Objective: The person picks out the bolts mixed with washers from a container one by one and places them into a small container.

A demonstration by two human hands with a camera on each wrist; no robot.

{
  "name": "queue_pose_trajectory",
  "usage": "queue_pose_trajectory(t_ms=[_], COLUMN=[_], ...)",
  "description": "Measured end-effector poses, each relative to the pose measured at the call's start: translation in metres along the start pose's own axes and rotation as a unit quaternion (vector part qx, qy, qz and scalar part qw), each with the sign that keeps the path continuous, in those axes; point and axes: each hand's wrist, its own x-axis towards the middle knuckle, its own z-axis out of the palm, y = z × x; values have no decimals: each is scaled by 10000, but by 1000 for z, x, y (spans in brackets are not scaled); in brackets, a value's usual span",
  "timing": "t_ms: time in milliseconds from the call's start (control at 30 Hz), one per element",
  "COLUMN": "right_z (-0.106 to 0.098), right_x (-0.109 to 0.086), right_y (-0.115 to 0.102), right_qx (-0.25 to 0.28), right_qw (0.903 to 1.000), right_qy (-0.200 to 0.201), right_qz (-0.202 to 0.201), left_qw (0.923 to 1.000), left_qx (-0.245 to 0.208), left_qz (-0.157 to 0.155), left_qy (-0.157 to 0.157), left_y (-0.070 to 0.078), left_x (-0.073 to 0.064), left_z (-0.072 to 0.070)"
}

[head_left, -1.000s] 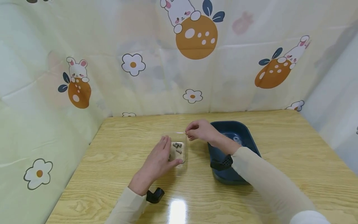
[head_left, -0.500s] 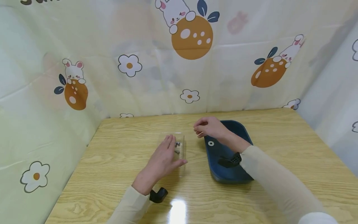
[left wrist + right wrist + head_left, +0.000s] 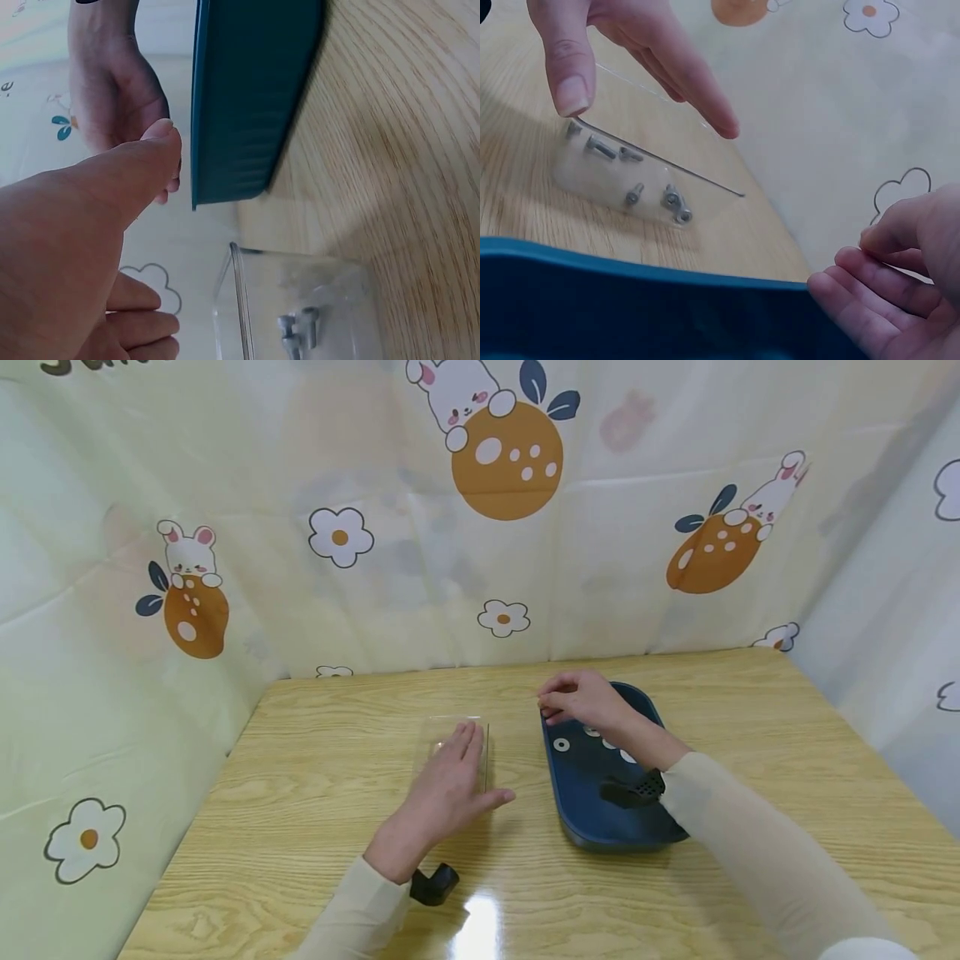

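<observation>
In the head view my left hand [image 3: 450,781], fingers straight and thumb spread, lies above a clear plastic box [image 3: 423,743] and hides most of it. The right wrist view shows several metal screws [image 3: 634,193] inside this box, beneath the left hand's thumb. My right hand [image 3: 588,702] is over the far left rim of a dark blue tray [image 3: 552,785]. Its thumb and forefinger meet and its other fingers are loosely curled; whether something small is between the tips is hidden. Several pale washers [image 3: 561,745] lie in the tray, partly covered by the right forearm.
A wood-grain table [image 3: 300,827] bears the box and the tray, with a gap of bare table between them. Behind it hangs a patterned curtain [image 3: 405,610]. Each wrist wears a black camera mount, such as the left one [image 3: 435,885].
My right hand has moved right, from the box's far right corner to the tray's rim. The left hand has shifted slightly right and now covers the screws in the head view.
</observation>
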Motion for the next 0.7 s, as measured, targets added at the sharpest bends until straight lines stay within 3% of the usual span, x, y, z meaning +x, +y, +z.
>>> queue_pose_trajectory(t_ms=[333,700], right_z=[-13,-26], right_x=[0,-3], right_y=[10,15], right_qx=[-17,-339], right_qw=[9996,9977], right_qy=[197,566], right_qz=[211,141], left_qw=[9999,9996], left_qx=[-84,37], left_qz=[25,140], left_qy=[-143,-261], left_y=[6,10], left_x=[1,3], left_z=[3,7])
